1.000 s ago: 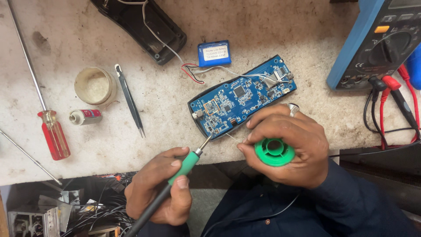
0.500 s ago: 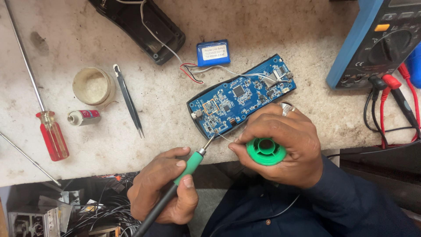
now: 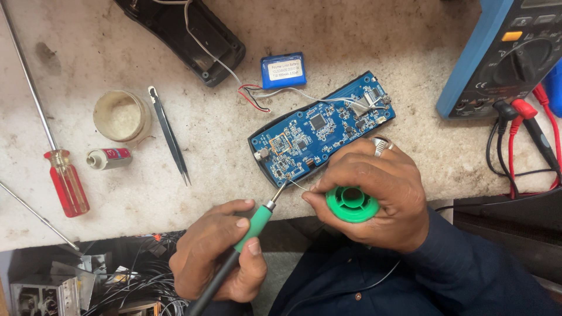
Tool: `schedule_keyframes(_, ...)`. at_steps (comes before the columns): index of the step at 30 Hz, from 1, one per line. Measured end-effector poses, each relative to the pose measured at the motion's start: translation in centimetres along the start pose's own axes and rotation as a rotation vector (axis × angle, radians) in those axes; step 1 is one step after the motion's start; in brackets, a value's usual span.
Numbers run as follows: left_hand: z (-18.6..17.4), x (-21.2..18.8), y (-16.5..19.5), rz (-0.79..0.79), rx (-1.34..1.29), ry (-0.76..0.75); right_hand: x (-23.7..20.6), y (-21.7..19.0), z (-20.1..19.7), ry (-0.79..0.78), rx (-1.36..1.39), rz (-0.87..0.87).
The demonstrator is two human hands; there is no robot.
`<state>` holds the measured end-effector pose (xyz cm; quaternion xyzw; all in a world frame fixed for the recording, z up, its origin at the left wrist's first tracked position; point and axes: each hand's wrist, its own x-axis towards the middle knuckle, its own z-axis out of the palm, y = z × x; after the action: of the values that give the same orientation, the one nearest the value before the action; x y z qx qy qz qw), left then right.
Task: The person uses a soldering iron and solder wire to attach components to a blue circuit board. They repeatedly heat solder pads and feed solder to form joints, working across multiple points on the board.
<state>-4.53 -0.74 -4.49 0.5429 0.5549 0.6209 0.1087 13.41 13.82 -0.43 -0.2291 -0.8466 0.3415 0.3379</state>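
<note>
— Pale, stained worktop (image 3: 363, 35) fills most of the view, with its front edge running just under both hands; below it on the left lies a tangle of wires and scrap (image 3: 105, 281).

— Where is the open room?

— Mostly the bare stretch between the tweezers (image 3: 170, 134) and the blue circuit board (image 3: 322, 129), and along the top middle. The left side is lined with a red-handled screwdriver (image 3: 64, 178), a small round tin (image 3: 120, 115) and a little cylinder (image 3: 108, 158). The right is hemmed in by a blue multimeter (image 3: 503, 58) and its red and black leads (image 3: 521, 134).

— And the hands?

— The left hand (image 3: 216, 251) wraps its fingers closed around the green grip of a soldering iron (image 3: 252, 228), tip touching the board's lower left corner. The right hand (image 3: 369, 190) curls tight round a green solder spool (image 3: 351, 203), a thin strand of solder running from the fingertips to the same corner. That hand overlaps the board's near edge.

— Anything behind the board?

— A small blue battery (image 3: 284, 70) just beyond it, joined by thin wires, and a black casing (image 3: 187, 35) at the top left.

— What differs from a moment ago?

— Little. The right hand has crept left, so the spool sits nearer the iron. Board, tools and meter lie as they did.
</note>
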Motion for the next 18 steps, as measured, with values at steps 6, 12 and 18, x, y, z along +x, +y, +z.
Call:
schedule_keyframes(6,-0.26,-0.02,0.20,-0.001,-0.003,-0.045,0.04,0.06,0.09,0.005,-0.012,-0.014)
schedule_keyframes(12,-0.30,-0.18,0.34,-0.024,0.025,-0.032,0.04,0.07,0.05,0.003,-0.011,-0.015)
schedule_keyframes(18,-0.08,-0.20,0.07,0.005,0.045,-0.033,0.00,0.06,0.06,0.006,-0.017,-0.019)
